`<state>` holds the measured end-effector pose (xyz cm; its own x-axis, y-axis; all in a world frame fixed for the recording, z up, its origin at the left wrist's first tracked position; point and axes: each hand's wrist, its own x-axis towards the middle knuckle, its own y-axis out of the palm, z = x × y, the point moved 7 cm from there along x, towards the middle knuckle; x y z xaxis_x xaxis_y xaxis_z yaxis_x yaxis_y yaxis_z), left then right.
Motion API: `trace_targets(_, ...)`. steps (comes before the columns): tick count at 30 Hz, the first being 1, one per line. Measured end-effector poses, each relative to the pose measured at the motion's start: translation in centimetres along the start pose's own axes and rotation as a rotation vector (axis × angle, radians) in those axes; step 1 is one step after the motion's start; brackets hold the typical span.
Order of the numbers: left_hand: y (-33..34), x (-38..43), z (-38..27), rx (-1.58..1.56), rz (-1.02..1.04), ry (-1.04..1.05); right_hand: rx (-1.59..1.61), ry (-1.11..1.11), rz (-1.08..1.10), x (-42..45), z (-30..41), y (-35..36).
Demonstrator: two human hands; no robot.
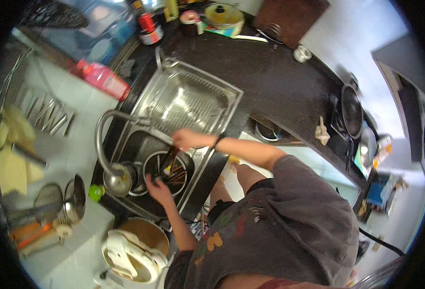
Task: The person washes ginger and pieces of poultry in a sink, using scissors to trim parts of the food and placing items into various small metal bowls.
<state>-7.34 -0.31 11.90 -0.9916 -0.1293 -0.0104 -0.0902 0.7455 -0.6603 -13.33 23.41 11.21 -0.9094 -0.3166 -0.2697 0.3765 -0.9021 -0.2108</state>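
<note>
My right hand (184, 139), with a dark band at its wrist, is closed around a dark, long utensil (170, 158) above the left sink basin (140, 141). That utensil slants down into a round pot with a pale rim (187, 177) in the basin. Several brown sticks (176, 174), perhaps chopsticks, lean inside the pot near a small yellow-white tip (167, 169). At the pot's near-left rim, my left hand (159, 190) has its fingers apart. Blur hides whether its fingertips touch the dark things there.
A curved metal faucet (100, 126) arches over the basin, beside a ribbed steel drainboard (187, 101). A pink bottle (104, 80) lies behind the sink. Ladles (74, 198) hang at left; a cream-lidded bin (133, 256) stands below. A frying pan (351, 112) sits at right.
</note>
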Motion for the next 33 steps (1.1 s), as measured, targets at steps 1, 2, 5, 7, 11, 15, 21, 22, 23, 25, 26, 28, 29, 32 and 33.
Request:
trace_targets(1,0.6,-0.2,-3.1,-0.031,0.043,-0.089,-0.211,0.023,-0.041,-1.3,-1.6,-3.2)
trace_targets(2,1.2,-0.3,-2.8,-0.046,0.042,-0.095,-0.422,0.095,-0.117,-2.5,-3.0,-5.6)
trace_targets(5,3.3,-0.8,-3.1,-0.033,0.045,0.021,-0.746,0.088,-0.161,-3.6,-8.9,-9.8)
trace_targets(7,4.0,-1.7,-4.5,-0.054,0.033,0.022,-0.837,0.101,-0.032,-3.6,-10.3,-9.4)
trace_targets(11,5.8,-4.0,-6.5,-0.031,0.018,-0.037,-1.025,0.127,0.124,-2.9,-14.9,-9.1)
trace_targets(15,6.0,-6.1,-5.3,-0.106,-0.034,-0.117,-1.05,0.298,0.347,-3.0,-13.4,-8.6)
trace_targets(21,5.6,-7.2,-4.0,0.021,-0.096,-0.132,-1.032,0.28,0.405,-4.1,-8.6,-11.9)
trace_targets(22,5.5,-7.4,-3.5,-0.005,-0.116,-0.127,-1.018,0.272,0.418,-4.3,-6.8,-12.1)
trace_targets(23,5.6,-7.6,-2.9,-0.03,-0.138,-0.123,-1.024,0.295,0.467,-4.4,-5.7,-12.4)
trace_targets(25,5.6,-7.4,-3.3,-0.024,-0.131,-0.141,-1.02,0.342,0.564,-4.8,-4.7,-13.0)
trace_targets(26,5.9,-7.2,-3.5,-0.044,-0.119,-0.204,-0.995,0.186,0.545,-4.3,-7.1,-13.8)
trace_targets(28,4.3,-7.5,-2.1,0.021,-0.125,-0.259,-1.05,0.287,0.613,-5.8,-2.2,-13.3)
trace_targets(29,4.1,-7.4,-1.3,0.026,-0.121,-0.305,-0.928,0.308,0.552,-7.0,-0.3,-14.4)
trace_targets(32,3.7,-5.8,1.5,0.03,-0.136,-0.31,-1.056,0.089,0.531,-9.3,-3.1,-18.1)
trace_targets(33,3.1,-5.8,3.2,0.035,-0.152,-0.361,-0.932,0.317,0.433,-10.9,0.9,-18.2)
